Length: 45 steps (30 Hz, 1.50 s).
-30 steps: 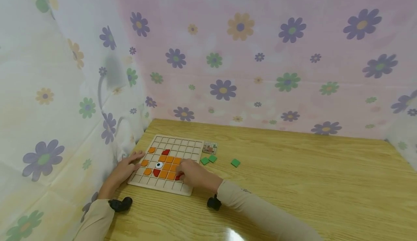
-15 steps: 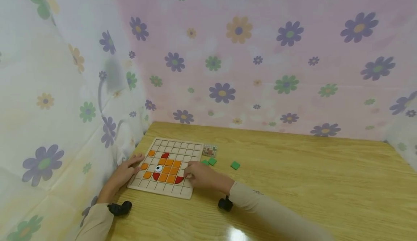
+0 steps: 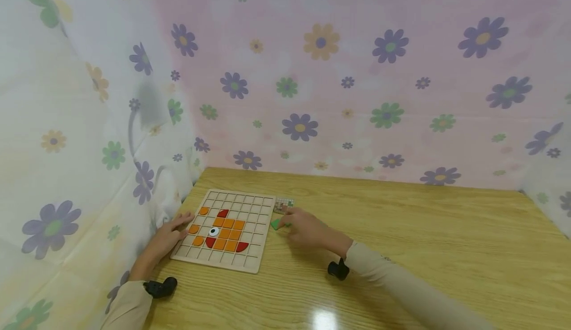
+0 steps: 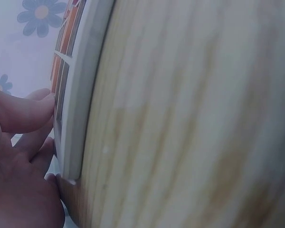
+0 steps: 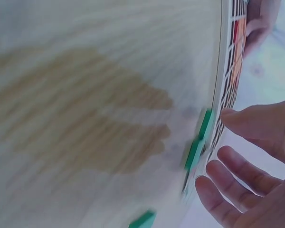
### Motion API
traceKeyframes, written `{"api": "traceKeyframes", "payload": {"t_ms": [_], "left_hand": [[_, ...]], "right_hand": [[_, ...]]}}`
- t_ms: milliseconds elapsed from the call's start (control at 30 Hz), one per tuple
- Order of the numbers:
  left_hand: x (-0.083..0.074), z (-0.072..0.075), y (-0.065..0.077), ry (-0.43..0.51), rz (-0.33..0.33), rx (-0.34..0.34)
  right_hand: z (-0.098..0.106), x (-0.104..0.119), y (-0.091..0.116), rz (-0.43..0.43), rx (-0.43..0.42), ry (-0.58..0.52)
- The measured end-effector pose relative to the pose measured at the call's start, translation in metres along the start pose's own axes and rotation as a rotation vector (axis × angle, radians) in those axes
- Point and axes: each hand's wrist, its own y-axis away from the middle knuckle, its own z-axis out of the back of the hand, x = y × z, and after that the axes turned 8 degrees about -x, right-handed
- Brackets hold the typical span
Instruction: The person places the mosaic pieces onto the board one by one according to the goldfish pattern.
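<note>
A light wooden grid board (image 3: pixel 250 201) lies at the left of the table. Orange squares (image 3: pixel 226 233), red quarter-round tiles (image 3: pixel 242 247), orange round tiles (image 3: pixel 194 229) and a white eye tile (image 3: pixel 213 231) sit in its cells. My left hand (image 3: pixel 165 241) rests along the board's left edge, its thumb (image 4: pixel 31 111) touching the side. Right of the board my right hand (image 3: pixel 308 228) reaches over a green tile (image 3: pixel 275 224). In the right wrist view its thumb and fingers are spread, close to two green tiles (image 5: pixel 194 154), with nothing between them.
A small picture card (image 3: pixel 284 204) lies by the board's upper right corner. Another green tile (image 5: pixel 142 220) shows low in the right wrist view; in the head view my right hand hides it. Flowered cloth (image 3: pixel 321 122) encloses the table's back and sides.
My right hand has left the red tile at the board's lower right and moved right, off the board, to the green tiles. My left hand stays at the left edge.
</note>
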Motion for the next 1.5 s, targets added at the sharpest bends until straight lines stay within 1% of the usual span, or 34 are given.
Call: {"api": "traceKeyframes", "payload": {"t_ms": [133,367,567,700,833,1067,1233,1500], "left_hand": [[0.000,0.001,0.001,0.006,0.001,0.000],[0.000,0.001,0.001,0.016,0.003,0.008],[-0.002,0.000,0.000,0.025,0.015,0.014],[-0.003,-0.002,0.001,0.023,0.017,0.016],[-0.003,-0.002,0.001,0.020,0.017,0.011],[-0.002,-0.001,-0.001,-0.007,0.016,-0.001],[-0.002,0.001,0.000,-0.005,0.019,0.003],[-0.005,0.000,0.001,-0.001,0.023,0.007]], "right_hand": [[0.009,-0.011,0.008,-0.006,0.007,0.029],[0.022,-0.032,0.023,-0.036,0.028,0.011],[0.023,-0.053,0.034,-0.067,0.032,0.018],[0.026,-0.062,0.038,-0.044,0.027,-0.017],[0.028,-0.064,0.042,-0.010,0.009,-0.062],[0.025,-0.063,0.044,-0.018,-0.013,-0.104],[0.022,-0.065,0.042,-0.014,-0.039,-0.108],[0.022,-0.064,0.039,-0.017,-0.046,-0.117]]}}
